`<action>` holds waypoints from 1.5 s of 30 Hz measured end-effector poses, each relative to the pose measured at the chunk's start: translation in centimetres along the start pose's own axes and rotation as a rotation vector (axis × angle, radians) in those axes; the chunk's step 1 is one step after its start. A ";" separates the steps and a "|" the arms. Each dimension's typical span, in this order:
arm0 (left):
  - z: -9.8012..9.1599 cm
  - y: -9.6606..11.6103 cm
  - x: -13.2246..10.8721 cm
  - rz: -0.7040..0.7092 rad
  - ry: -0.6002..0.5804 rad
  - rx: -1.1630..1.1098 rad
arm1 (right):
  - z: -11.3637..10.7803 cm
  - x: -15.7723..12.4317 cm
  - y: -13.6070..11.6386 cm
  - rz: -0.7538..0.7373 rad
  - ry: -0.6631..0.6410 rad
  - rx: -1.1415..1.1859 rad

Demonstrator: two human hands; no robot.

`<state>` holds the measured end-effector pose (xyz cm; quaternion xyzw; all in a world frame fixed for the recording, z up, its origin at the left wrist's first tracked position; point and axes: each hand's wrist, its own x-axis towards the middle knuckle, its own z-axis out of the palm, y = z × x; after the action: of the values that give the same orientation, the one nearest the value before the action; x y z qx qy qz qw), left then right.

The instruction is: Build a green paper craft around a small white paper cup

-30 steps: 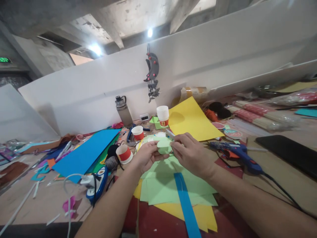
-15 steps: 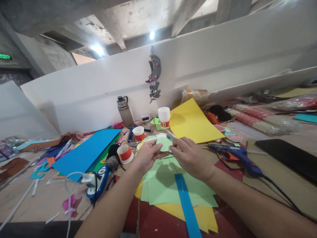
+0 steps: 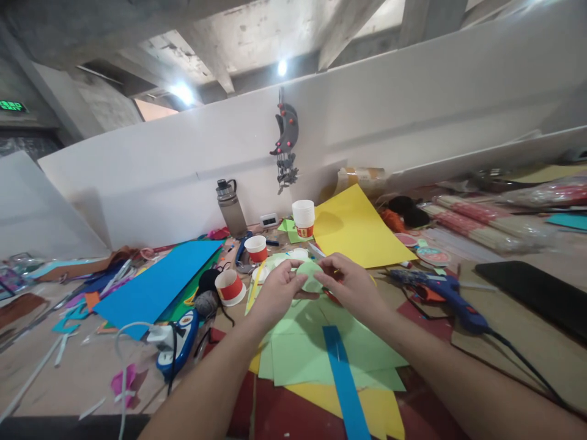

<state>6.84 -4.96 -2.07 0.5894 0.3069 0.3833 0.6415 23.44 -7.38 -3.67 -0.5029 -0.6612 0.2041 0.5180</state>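
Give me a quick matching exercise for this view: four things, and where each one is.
Things:
1. green paper disc
2. blue strip
3. glue gun
4. bottle

Places:
A. lying across the green sheets
B. standing in front of the white panel
C. between the fingers of the left hand and right hand
D. nearest the flat black object

Pairs: 1-C, 2-A, 3-D, 4-B

Above the pale green sheets (image 3: 298, 354), the left hand (image 3: 277, 292) and the right hand (image 3: 351, 284) together hold a round green piece (image 3: 310, 276); a blue strip (image 3: 342, 373) lies over the sheets' near edge; two red-and-white cups (image 3: 229, 288) stand left of the green sheets, with a blue sheet (image 3: 160, 281) farther left; a cup stack (image 3: 303, 217), a grey bottle (image 3: 232, 212) and a yellow sheet (image 3: 362, 229) are beyond the green sheets; a blue glue gun (image 3: 438, 285) rests to their right.
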 end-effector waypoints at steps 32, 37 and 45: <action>2.5 -0.1 -1.0 -0.026 0.164 0.087 | 1.0 -1.3 -0.9 0.035 0.133 0.087; 2.6 -0.1 -1.1 -0.014 0.163 0.094 | 1.1 -1.4 -0.9 0.028 0.141 0.057; 2.7 -0.3 -1.0 0.005 0.122 0.061 | 1.0 -1.3 -1.1 0.048 0.169 0.047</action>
<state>8.66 -7.28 -2.11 0.5849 0.3557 0.4105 0.6024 21.99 -8.73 -3.85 -0.5217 -0.5980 0.1887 0.5784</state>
